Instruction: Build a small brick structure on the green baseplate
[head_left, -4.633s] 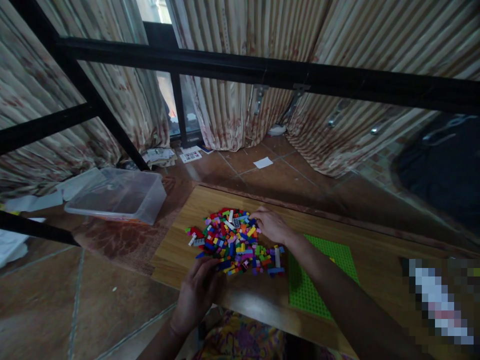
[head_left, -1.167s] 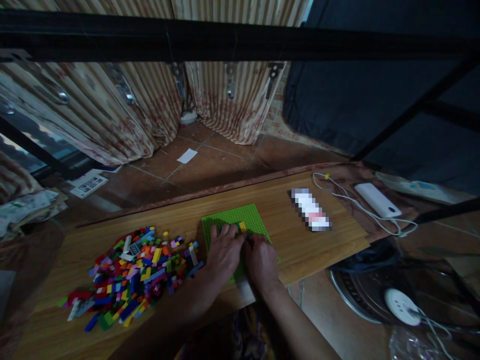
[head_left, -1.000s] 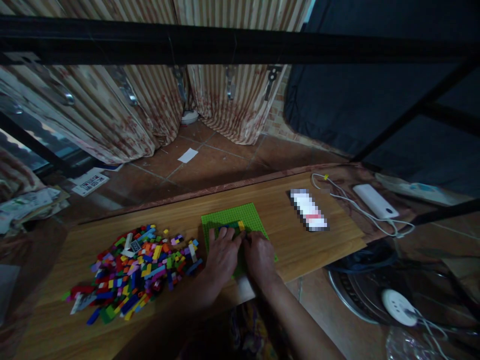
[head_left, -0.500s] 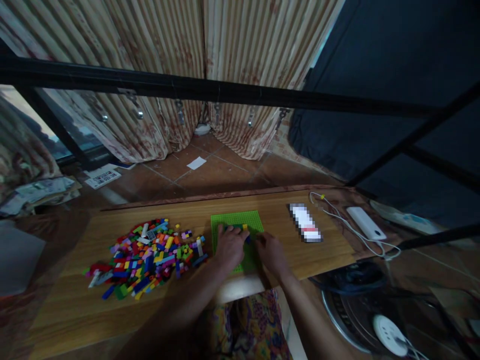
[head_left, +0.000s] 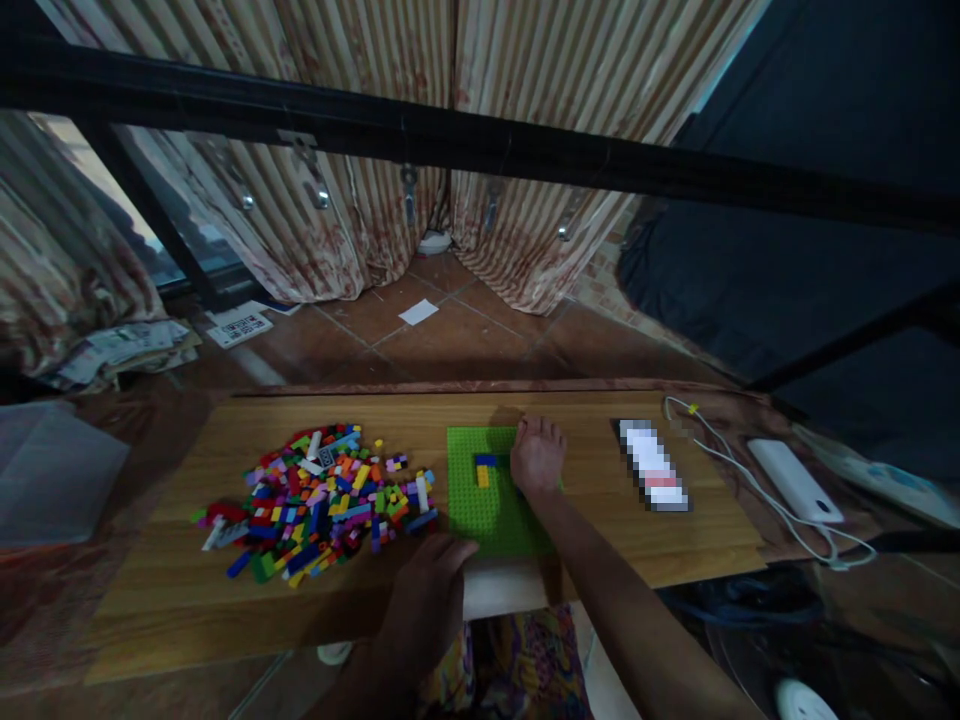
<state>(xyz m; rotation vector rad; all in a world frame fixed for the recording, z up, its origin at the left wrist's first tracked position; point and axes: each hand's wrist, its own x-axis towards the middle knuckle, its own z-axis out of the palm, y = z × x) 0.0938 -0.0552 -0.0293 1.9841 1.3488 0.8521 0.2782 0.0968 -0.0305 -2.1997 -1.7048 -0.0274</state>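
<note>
Now my right hand [head_left: 538, 458] covers the far right part of the green baseplate [head_left: 491, 520], its fingers curled in toward the palm; the knuckles hide the tips, so whether a brick is pinched there I cannot tell. My left hand [head_left: 429, 590] is at the plate's near left corner, fingers close together, their grip likewise undetermined. Change: half a second ago this left hand covered the bricks on the plate; it has since drawn back toward me, exposing a blue brick [head_left: 486, 460] and, on its near side, a yellow brick [head_left: 482, 478]. The yellow, formerly at the row's right end, now shows at the left; I judge that the plate has been turned. For the build, this leaves the plate's left part accessible. Outward: the loose brick pile [head_left: 337, 505] lies left of the plate on the wooden table [head_left: 172, 600].
</note>
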